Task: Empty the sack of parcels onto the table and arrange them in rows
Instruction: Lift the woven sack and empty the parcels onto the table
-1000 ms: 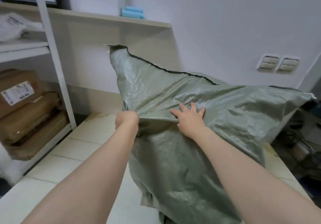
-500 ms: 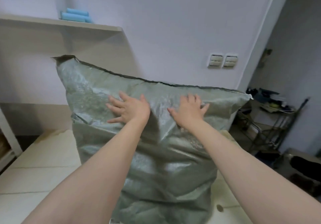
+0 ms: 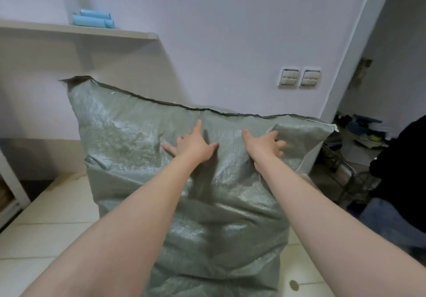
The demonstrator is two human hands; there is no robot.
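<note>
A pale wall with two switch plates and a shelf of blue rolls backs the cream table, on which the green woven sack stands upright, its dark-stitched seam on top. The left hand lies flat on the cloth with its fingers spread. The right hand has its fingers bent and blurred, so I cannot tell whether they grasp a fold. No parcels are out yet. To tip the sack well, I would take firm hold near both seam corners and lift steadily, letting the contents slide out low over the table. The sack shows no readable label, brand or writing.
</note>
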